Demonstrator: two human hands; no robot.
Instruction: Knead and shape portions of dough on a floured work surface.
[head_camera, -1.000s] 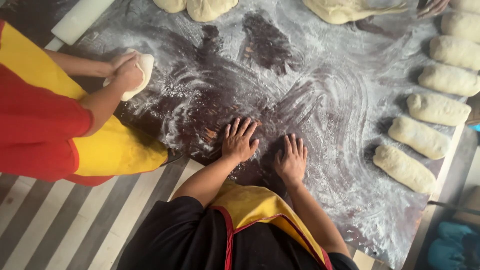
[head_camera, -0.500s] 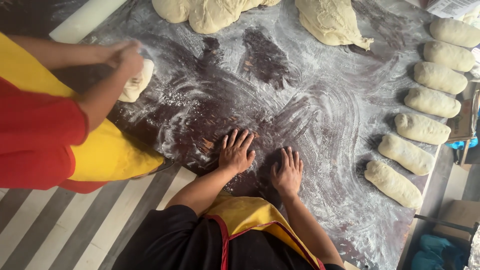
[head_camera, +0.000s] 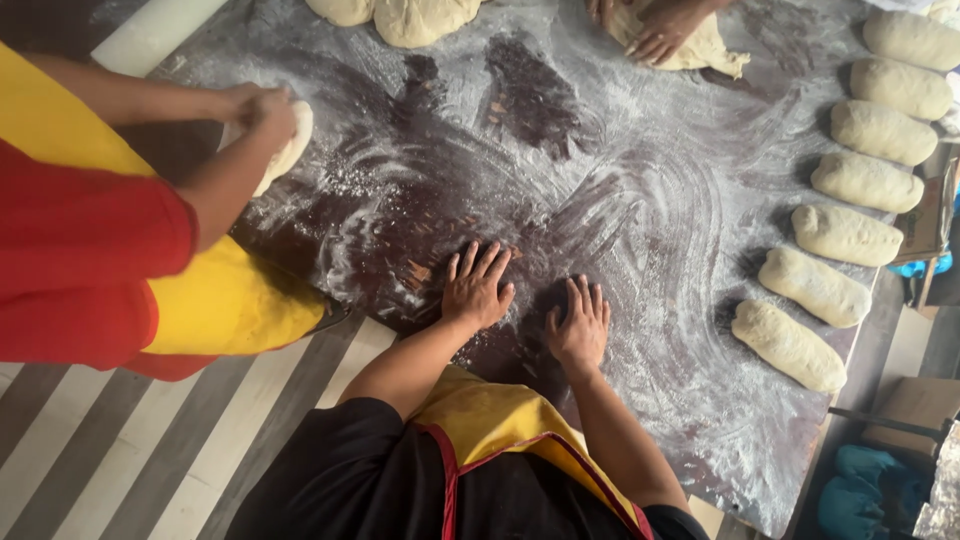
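Note:
My left hand (head_camera: 476, 287) lies flat, fingers spread, on the dark floured table (head_camera: 620, 200) near its front edge. My right hand (head_camera: 581, 324) rests flat beside it, a little lower and to the right. Neither hand holds anything. No dough lies under or between them. I wear a black top with a yellow apron (head_camera: 500, 430).
A row of several shaped dough loaves (head_camera: 845, 235) lines the right edge. At left a person in red with a yellow apron presses a dough piece (head_camera: 285, 150). Another person's hands (head_camera: 660, 25) work dough at the far edge, near large dough lumps (head_camera: 420, 15). A white roller (head_camera: 160, 35) lies top left.
My hands stay flat in about the same spot. The person at left has shifted both hands over their dough. Another person's hands have come into view at the far edge.

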